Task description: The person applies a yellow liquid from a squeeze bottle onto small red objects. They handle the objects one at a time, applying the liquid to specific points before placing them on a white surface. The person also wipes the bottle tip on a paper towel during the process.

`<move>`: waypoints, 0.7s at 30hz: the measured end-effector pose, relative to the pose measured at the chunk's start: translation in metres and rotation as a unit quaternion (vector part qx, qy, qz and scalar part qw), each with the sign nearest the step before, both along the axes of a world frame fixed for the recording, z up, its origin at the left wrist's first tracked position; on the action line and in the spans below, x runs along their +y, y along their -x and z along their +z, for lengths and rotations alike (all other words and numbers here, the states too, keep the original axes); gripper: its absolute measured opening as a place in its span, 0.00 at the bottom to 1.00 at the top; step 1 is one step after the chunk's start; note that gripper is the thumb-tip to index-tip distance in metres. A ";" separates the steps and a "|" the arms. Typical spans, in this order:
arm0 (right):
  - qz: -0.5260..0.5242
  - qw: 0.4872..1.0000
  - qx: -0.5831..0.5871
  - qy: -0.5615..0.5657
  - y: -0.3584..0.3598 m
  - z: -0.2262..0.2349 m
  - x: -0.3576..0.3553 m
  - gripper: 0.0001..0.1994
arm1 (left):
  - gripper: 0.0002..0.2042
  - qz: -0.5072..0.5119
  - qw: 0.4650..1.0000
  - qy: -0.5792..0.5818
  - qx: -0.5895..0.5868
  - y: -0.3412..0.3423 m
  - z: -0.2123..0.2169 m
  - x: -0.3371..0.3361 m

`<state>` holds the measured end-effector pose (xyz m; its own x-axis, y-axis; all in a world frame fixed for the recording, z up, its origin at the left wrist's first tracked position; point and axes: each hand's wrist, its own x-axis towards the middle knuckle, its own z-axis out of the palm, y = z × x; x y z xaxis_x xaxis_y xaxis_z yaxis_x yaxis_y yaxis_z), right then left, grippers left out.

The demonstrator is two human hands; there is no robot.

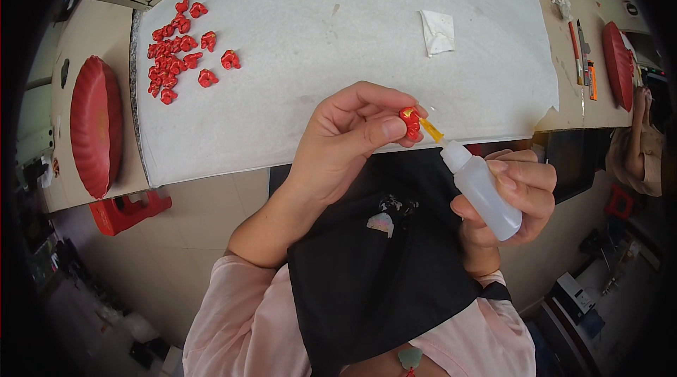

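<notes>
At the table's near edge, our left hand (345,138) pinches a red piece (411,123) between thumb and fingers while our right hand (509,197), clamped on a white bottle (482,193), brings its yellow nozzle (431,130) close, where steady aim and a gentle squeeze seem wise.

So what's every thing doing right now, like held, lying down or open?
Left hand: pinching the small red piece.
Right hand: gripping the white squeeze bottle, tilted, yellow nozzle at the piece.
Pile of red pieces: lying loose on the white mat.
Paper scrap: lying crumpled.
</notes>
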<state>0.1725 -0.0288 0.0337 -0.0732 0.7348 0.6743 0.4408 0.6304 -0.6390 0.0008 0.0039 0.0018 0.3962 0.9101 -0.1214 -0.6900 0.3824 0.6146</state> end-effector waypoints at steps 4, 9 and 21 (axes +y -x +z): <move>0.002 1.000 -0.004 0.004 0.001 0.002 0.000 0.23 | 0.09 0.019 0.999 -0.035 0.034 0.001 0.000 0.000; -0.008 1.000 -0.009 0.003 0.002 0.001 0.000 0.23 | 0.09 0.033 0.997 -0.045 0.053 0.001 0.000 0.000; -0.008 1.000 -0.010 0.001 0.001 0.002 0.000 0.23 | 0.10 0.034 0.997 -0.043 0.059 0.000 0.002 0.001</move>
